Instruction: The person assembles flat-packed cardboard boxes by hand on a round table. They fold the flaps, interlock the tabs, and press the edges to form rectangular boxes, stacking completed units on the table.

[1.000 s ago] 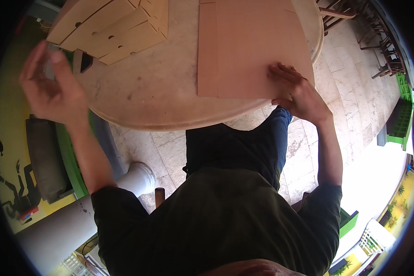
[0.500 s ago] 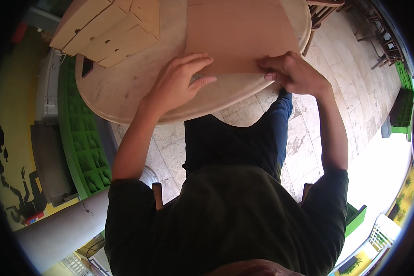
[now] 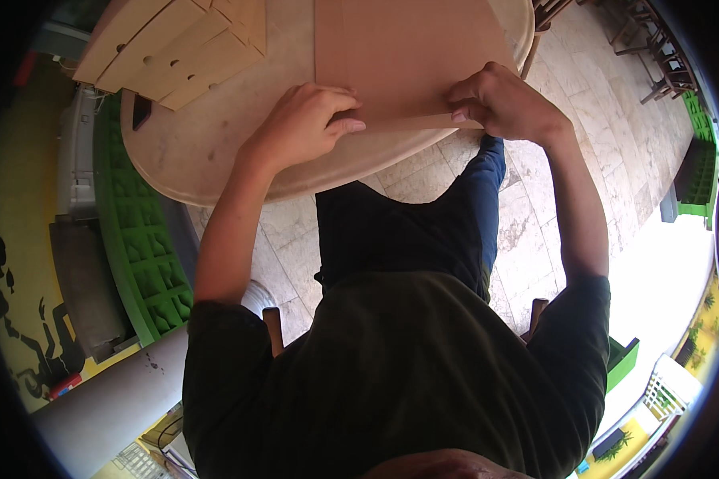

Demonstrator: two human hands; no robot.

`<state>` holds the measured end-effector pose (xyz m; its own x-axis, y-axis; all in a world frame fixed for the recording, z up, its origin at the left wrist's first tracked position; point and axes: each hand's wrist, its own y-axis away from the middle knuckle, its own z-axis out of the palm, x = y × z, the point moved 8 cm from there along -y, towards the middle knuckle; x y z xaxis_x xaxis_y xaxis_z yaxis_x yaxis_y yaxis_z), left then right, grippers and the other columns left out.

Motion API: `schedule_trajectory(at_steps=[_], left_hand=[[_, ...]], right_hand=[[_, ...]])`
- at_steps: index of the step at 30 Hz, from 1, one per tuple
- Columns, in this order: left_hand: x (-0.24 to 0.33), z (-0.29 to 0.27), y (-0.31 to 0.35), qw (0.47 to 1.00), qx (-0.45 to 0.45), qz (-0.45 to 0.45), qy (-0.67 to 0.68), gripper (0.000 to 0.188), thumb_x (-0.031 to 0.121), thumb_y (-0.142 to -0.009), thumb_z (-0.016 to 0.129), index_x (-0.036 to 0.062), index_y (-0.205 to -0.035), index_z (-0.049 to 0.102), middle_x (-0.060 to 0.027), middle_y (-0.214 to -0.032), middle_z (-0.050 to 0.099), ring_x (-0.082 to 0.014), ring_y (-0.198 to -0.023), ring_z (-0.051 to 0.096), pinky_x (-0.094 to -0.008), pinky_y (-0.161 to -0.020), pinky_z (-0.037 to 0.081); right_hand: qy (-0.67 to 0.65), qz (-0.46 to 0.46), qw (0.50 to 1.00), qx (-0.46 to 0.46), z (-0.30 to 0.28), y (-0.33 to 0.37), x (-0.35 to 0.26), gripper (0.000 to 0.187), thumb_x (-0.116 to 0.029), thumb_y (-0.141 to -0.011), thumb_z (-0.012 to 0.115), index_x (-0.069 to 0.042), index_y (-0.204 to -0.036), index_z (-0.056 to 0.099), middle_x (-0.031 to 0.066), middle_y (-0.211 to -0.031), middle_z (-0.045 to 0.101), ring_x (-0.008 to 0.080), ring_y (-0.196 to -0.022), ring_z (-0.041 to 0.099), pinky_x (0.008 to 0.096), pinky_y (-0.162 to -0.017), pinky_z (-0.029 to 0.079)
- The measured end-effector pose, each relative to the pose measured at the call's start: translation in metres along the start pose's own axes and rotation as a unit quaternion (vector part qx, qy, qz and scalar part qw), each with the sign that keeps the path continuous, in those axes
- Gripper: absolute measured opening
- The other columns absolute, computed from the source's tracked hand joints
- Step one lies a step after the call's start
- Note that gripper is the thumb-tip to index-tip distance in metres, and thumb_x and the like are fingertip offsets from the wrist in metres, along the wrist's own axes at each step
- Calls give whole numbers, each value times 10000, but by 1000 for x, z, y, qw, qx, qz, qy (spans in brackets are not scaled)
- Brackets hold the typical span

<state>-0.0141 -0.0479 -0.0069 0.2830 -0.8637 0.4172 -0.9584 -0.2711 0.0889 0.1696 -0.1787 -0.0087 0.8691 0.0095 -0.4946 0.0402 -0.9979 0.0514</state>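
A flat brown cardboard sheet point(image 3: 407, 60) lies on the round, pale table and runs out of the top of the picture. Along its near edge a narrow strip point(image 3: 419, 122) stands bent up between my hands. My left hand point(image 3: 302, 124) has the near left corner between thumb and fingers. At the near right corner, my right hand point(image 3: 513, 104) pinches the same strip, thumb below and fingers above. The fingertips partly cover both corners.
Folded cardboard boxes point(image 3: 176, 52) are piled at the table's point(image 3: 208, 152) far left. A dark phone-like object point(image 3: 141, 112) lies beside them. Left of the table stands a green rack point(image 3: 148, 251). Wooden chairs point(image 3: 669, 64) are at the far right.
The sheet's near edge has gone from flat to a bent-up strip. Both hands have shifted slightly away from me and closed on its corners.
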Motion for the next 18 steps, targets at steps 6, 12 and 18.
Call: schedule_trajectory(at_steps=[6,12,18], left_hand=[[13,9,8,995,14,10,-94,397,260,-971,749,-3,-1267,733,-177,-1409,682,-360,-1329,621,-455,-1121,499],[14,14,6,990,32,27,-135,424,293,-968,749,-5,-1268,723,-175,-1431,666,-352,-1335,616,-464,-1119,500],[18,10,5,988,41,45,-139,401,298,-969,751,14,-1252,743,-174,-1382,696,-355,-1272,657,-459,-1077,526]], right_hand=[[95,-42,993,55,17,12,-5,220,0,-888,773,29,-1106,772,188,-1219,750,382,-1089,728,434,-957,607],[146,-129,963,187,14,27,-16,212,60,-872,747,35,-1082,756,202,-1134,754,398,-1063,728,443,-940,607],[64,-109,988,85,7,16,-4,193,135,-843,724,47,-1010,765,215,-984,765,375,-949,756,442,-790,607]])
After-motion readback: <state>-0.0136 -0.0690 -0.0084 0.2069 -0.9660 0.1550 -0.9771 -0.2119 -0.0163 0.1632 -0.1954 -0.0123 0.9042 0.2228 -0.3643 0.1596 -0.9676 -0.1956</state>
